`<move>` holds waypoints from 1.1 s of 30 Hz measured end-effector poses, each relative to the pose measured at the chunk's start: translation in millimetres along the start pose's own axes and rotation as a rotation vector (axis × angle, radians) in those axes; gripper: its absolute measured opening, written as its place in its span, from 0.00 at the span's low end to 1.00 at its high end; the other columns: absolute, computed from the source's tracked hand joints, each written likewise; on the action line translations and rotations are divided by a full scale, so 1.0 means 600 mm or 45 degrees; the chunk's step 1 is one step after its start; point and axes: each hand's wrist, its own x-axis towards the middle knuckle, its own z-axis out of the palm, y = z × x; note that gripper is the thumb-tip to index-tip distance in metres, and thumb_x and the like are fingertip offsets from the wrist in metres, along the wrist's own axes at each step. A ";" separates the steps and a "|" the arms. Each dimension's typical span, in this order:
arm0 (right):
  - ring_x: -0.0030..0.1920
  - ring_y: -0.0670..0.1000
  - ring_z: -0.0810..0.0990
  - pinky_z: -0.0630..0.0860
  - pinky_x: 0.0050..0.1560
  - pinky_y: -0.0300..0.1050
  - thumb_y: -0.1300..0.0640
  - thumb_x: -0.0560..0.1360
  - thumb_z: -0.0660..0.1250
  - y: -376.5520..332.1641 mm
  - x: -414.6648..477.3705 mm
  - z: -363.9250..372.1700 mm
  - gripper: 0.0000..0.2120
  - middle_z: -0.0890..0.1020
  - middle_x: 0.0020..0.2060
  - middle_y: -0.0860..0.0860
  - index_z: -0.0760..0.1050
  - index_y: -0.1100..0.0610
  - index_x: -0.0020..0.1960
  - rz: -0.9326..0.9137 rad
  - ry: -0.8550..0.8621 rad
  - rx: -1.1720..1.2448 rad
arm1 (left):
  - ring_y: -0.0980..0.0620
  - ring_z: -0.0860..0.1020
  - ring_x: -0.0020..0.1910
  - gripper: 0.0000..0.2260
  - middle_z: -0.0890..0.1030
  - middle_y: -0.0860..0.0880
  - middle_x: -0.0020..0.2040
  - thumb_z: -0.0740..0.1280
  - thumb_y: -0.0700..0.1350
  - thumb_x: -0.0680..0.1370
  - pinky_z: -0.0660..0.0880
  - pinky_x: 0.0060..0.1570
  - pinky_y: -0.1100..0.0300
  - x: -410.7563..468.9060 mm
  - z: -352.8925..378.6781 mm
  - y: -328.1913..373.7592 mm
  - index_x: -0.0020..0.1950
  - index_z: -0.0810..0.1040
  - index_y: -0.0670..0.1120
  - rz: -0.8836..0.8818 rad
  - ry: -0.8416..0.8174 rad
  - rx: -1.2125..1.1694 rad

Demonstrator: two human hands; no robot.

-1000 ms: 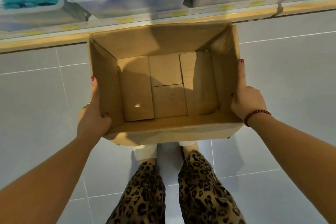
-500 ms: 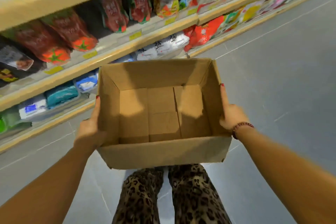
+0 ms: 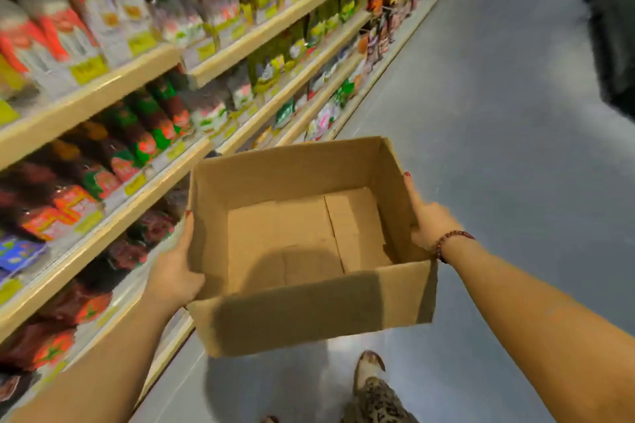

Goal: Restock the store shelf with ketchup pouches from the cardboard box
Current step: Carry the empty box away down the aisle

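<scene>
Cardboard box (image 3: pixel 309 244): open-topped, plain brown, showing only its bare bottom flaps, hanging in the air over the grey floor (image 3: pixel 498 148).
Left hand (image 3: pixel 173 273): pressing its left wall, fingers together.
Right hand (image 3: pixel 427 221): gripping its right wall likewise.
Shelf (image 3: pixel 103 233): running along the left, carrying red ketchup pouches (image 3: pixel 103 178), blurred.

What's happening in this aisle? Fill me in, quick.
A person is carrying an open cardboard box along a store aisle, the left hand gripping its left wall and the right hand its right wall. The box is empty; only its bottom flaps show inside. On the person's left, the shelves hold rows of red tomato-printed pouches, blurred by motion. No pouch is in either hand.
</scene>
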 end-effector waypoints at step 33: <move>0.30 0.53 0.75 0.75 0.28 0.45 0.65 0.73 0.62 0.626 0.460 -0.389 0.49 0.74 0.33 0.57 0.25 0.39 0.70 0.415 0.393 0.340 | 0.44 0.75 0.32 0.48 0.78 0.37 0.37 0.65 0.32 0.67 0.72 0.28 0.53 0.625 0.190 0.912 0.76 0.43 0.60 0.560 -0.101 0.266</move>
